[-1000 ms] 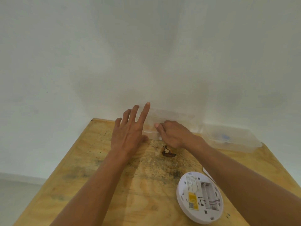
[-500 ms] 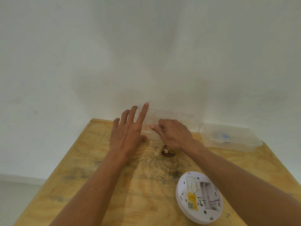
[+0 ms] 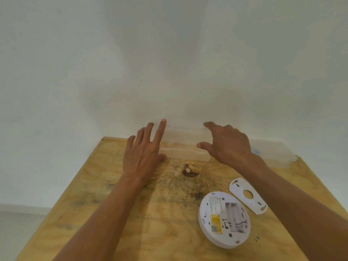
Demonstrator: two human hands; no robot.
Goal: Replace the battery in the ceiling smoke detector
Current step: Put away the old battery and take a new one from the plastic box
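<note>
The white round smoke detector [image 3: 224, 219] lies back-up on the wooden table [image 3: 131, 213] at the near right, its battery bay uncovered and a yellow label beside it. Its white mounting plate [image 3: 248, 194] lies just right of it. A clear plastic box [image 3: 180, 146] stands at the table's far edge against the wall. My left hand [image 3: 145, 153] rests flat against the box's left end, fingers spread. My right hand [image 3: 227, 142] hovers over the box's right end, fingers apart and holding nothing. No battery shows.
A second clear plastic container [image 3: 271, 153] with something blue inside sits at the far right by the wall. A dark knot hole [image 3: 190, 170] marks the tabletop in front of the box. The white wall closes off the far side.
My right hand has lifted off the front of the clear box and swung right, opening its fingers. The mounting plate is now uncovered by my arm. My left hand has stayed put.
</note>
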